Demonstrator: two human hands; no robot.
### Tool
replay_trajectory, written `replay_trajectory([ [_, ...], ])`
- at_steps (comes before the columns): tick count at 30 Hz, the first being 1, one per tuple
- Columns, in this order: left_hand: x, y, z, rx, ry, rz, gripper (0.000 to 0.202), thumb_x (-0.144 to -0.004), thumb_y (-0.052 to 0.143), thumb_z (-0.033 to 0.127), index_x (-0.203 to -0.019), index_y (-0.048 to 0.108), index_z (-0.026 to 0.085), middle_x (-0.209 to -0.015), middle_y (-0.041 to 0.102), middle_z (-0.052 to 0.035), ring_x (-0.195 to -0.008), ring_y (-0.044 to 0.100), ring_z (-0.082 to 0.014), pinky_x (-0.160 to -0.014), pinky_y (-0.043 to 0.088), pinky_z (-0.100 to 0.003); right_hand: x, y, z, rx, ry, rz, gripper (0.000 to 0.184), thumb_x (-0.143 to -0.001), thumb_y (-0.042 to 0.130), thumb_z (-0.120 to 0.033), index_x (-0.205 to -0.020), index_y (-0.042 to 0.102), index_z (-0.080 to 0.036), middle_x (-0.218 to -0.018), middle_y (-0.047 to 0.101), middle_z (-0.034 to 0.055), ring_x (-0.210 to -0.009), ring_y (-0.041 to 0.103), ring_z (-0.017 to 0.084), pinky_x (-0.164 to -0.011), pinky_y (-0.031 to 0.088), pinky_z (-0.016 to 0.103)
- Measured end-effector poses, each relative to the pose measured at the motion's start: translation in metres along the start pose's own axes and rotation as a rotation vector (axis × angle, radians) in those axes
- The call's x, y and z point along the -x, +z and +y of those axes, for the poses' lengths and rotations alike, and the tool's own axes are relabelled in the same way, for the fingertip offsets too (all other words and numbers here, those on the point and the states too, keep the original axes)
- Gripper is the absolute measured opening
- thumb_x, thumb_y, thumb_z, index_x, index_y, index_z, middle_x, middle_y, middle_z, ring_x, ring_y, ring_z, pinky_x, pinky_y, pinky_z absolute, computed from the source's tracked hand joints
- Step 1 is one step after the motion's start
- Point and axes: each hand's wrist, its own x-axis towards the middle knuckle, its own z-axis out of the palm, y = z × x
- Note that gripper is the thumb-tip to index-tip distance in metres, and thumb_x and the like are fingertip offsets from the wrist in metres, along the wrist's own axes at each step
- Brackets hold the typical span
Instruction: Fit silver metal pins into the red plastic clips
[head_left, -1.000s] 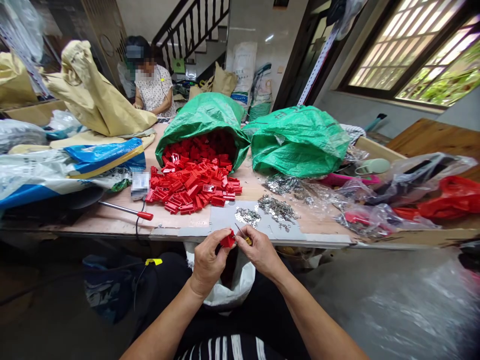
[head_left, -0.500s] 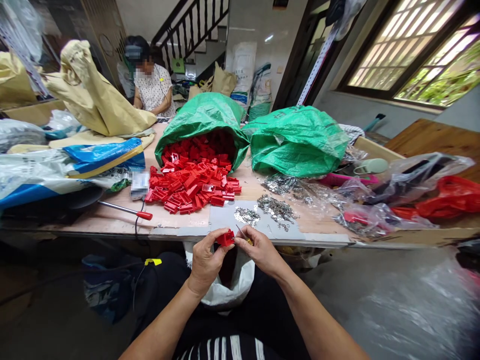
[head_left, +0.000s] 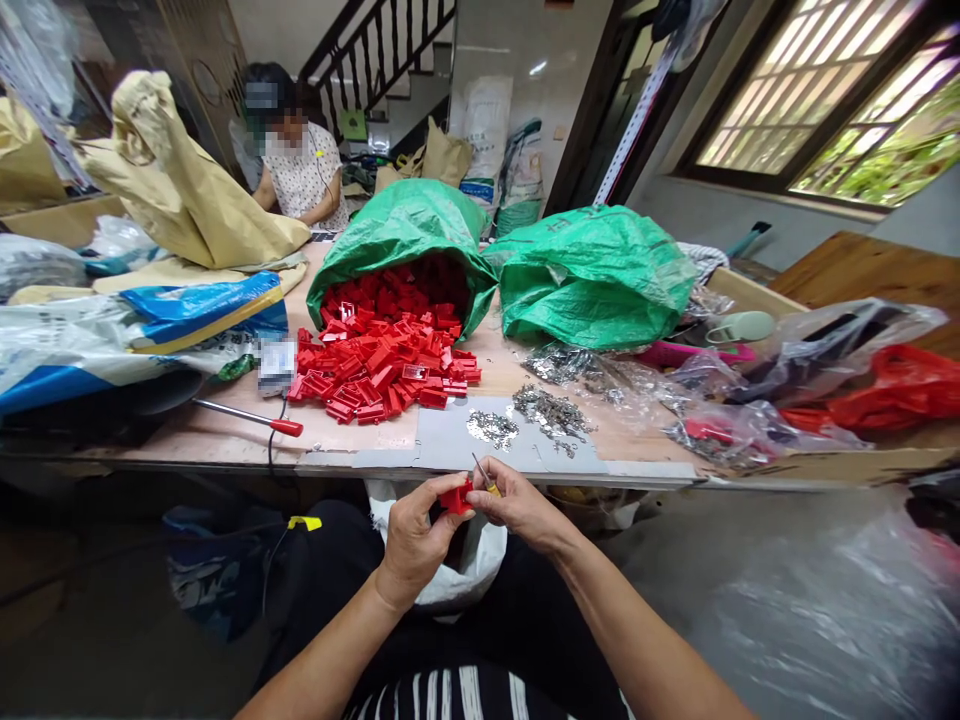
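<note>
Just below the surface (head_left: 375, 462) edge, the left hand (head_left: 415, 540) pinches a small red plastic piece (head_left: 455, 496) between thumb and fingers; the right hand (head_left: 519, 506) grips a thin tool (head_left: 484, 474) touching that piece; beyond lie small metal bits (head_left: 493, 428); farther, a heap of red parts (head_left: 379, 372) spills from a green sack (head_left: 409, 232); a seated person (head_left: 300, 172) works at the far end.

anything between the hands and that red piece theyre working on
Nothing visible. The left hand pinches the red piece in its fingertips, and the right hand, gripping a thin yellow-handled tool, sits right beside it.
</note>
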Motion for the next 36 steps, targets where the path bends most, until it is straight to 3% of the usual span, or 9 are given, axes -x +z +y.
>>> replay_trajectory([
  [6, 0.014, 0.0, -0.003, 0.082, -0.094, -0.085, 0.031, -0.076, 0.069, 0.022, -0.107, 0.064, 0.024, -0.102, 0.072, -0.0048, -0.09, 0.068, -0.0197, -0.08, 0.054, -0.03, 0.012, 0.001, 0.018, -0.115, 0.05, -0.054, 0.048, -0.067, 0.073, -0.052, -0.082, 0.039, -0.021, -0.061, 0.037, -0.0096, -0.047, 0.024, 0.004, -0.045, 0.016, 0.02],
  [12, 0.016, -0.001, 0.004, 0.235, -0.199, -0.113, 0.03, -0.076, 0.07, 0.021, -0.105, 0.065, 0.024, -0.106, 0.07, -0.0043, -0.095, 0.067, -0.0195, -0.085, 0.052, -0.031, 0.022, -0.002, 0.02, -0.229, 0.056, -0.053, 0.043, -0.069, 0.075, -0.043, -0.086, 0.042, -0.021, -0.062, 0.039, -0.0094, -0.047, 0.026, 0.003, -0.044, 0.018, 0.018],
  [20, 0.017, 0.002, -0.007, 0.716, -0.451, -0.123, 0.032, -0.066, 0.077, 0.017, -0.095, 0.064, 0.02, -0.095, 0.072, -0.0043, -0.087, 0.067, -0.0187, -0.08, 0.053, -0.029, 0.026, 0.004, 0.033, -0.38, 0.164, -0.115, 0.051, -0.061, 0.079, -0.046, -0.087, 0.044, -0.02, -0.057, 0.038, -0.01, -0.042, 0.025, 0.002, -0.041, 0.012, 0.018],
  [22, 0.015, 0.005, -0.011, 0.794, -0.506, -0.071, 0.032, -0.066, 0.077, 0.016, -0.095, 0.062, 0.02, -0.097, 0.072, -0.0043, -0.089, 0.067, -0.0184, -0.082, 0.052, -0.03, 0.024, 0.0, 0.03, -0.267, 0.142, -0.113, 0.049, -0.064, 0.075, -0.051, -0.088, 0.044, -0.02, -0.057, 0.041, -0.0094, -0.042, 0.028, 0.003, -0.042, 0.016, 0.017],
  [24, 0.013, 0.006, -0.012, 0.822, -0.53, 0.007, 0.033, -0.067, 0.076, 0.016, -0.096, 0.061, 0.019, -0.101, 0.071, -0.0052, -0.091, 0.066, -0.0183, -0.085, 0.051, -0.031, 0.02, -0.011, 0.023, -0.028, 0.055, -0.014, 0.042, -0.071, 0.069, -0.051, -0.09, 0.048, -0.02, -0.065, 0.05, -0.0055, -0.047, 0.037, 0.006, -0.044, 0.024, 0.018],
  [27, 0.007, 0.004, -0.013, 0.81, -0.562, 0.116, 0.034, -0.068, 0.075, 0.018, -0.098, 0.06, 0.018, -0.101, 0.071, -0.0062, -0.089, 0.067, -0.0177, -0.084, 0.052, -0.032, 0.012, -0.037, 0.009, 0.487, -0.138, 0.331, 0.022, -0.08, 0.06, -0.039, -0.091, 0.056, -0.019, -0.085, 0.061, 0.002, -0.072, 0.054, 0.014, -0.063, 0.039, 0.025],
  [29, 0.005, 0.002, -0.013, 0.801, -0.59, 0.167, 0.035, -0.067, 0.075, 0.019, -0.098, 0.059, 0.017, -0.099, 0.071, -0.0056, -0.087, 0.067, -0.0171, -0.083, 0.052, -0.032, 0.005, -0.054, 0.002, 0.773, -0.178, 0.497, 0.013, -0.083, 0.054, -0.03, -0.09, 0.059, -0.02, -0.088, 0.064, 0.0036, -0.082, 0.057, 0.017, -0.073, 0.04, 0.029],
  [32, 0.005, 0.001, -0.012, 0.807, -0.627, 0.179, 0.036, -0.066, 0.075, 0.019, -0.098, 0.059, 0.017, -0.099, 0.071, -0.0054, -0.087, 0.067, -0.0162, -0.083, 0.052, -0.031, -0.007, -0.069, -0.001, 1.045, -0.173, 0.542, 0.011, -0.084, 0.051, -0.02, -0.089, 0.06, -0.019, -0.092, 0.065, 0.0052, -0.085, 0.057, 0.018, -0.077, 0.039, 0.03],
  [36, 0.007, 0.004, -0.01, 0.862, -0.671, 0.149, 0.037, -0.067, 0.076, 0.02, -0.099, 0.058, 0.018, -0.102, 0.069, -0.0047, -0.085, 0.066, -0.0157, -0.078, 0.055, -0.032, -0.024, -0.071, 0.002, 1.218, -0.101, 0.54, 0.01, -0.084, 0.053, -0.019, -0.09, 0.06, -0.02, -0.09, 0.064, 0.0045, -0.084, 0.057, 0.018, -0.073, 0.037, 0.027],
])
